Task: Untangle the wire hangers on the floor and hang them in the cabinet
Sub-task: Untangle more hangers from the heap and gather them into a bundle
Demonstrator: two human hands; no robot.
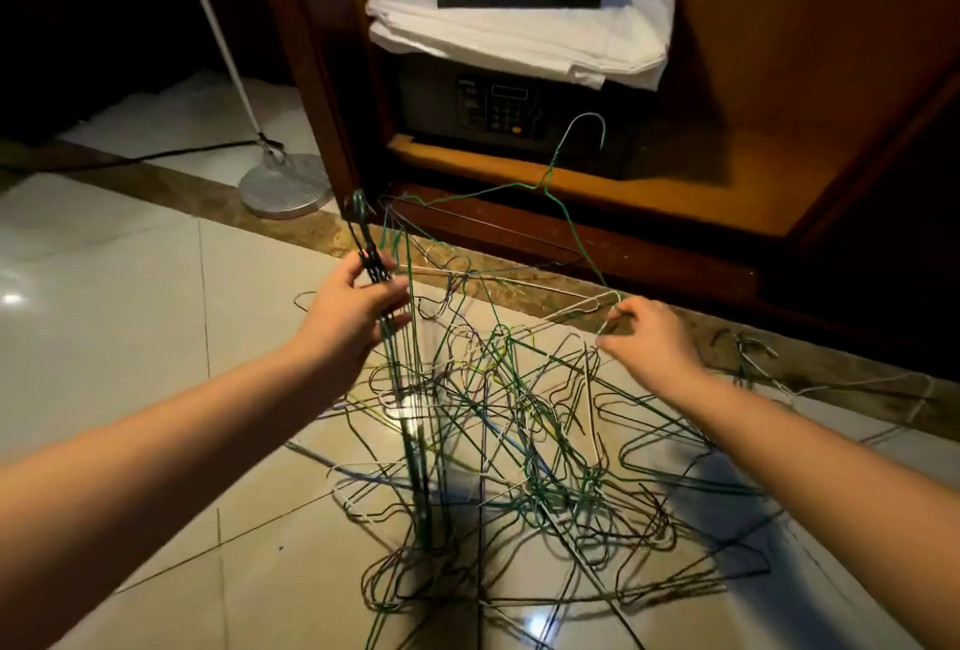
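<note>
Step in hand: sorting, no hanging yet. Left hand was curled round a bunch of hanger necks, held upright, its lower ends down in the tangle on the floor. Right hand pinched a white hanger at a bend, at the floor's edge just beside the cabinet base. One green hanger stood raised, hook up in front of the safe. Couldn't tell whether it rode on the bunch or on the right hand's wire.

Most hangers lay in the tangle mid-floor, between the two arms. A few loose ones lay to the right along the floor's edge. None in the cabinet that I could see.

Next move, my read: ease the white hanger out sideways, slowly, watching for hooks snagging neighbours, then add it to the bunch. A yank would likely drag the whole tangle.

Hard to make out: which wires crossed which in the tangle, the count in the bunch, and the right fingertips behind wire. Cabinet rail was out of view above, so hang height unknown.
</note>
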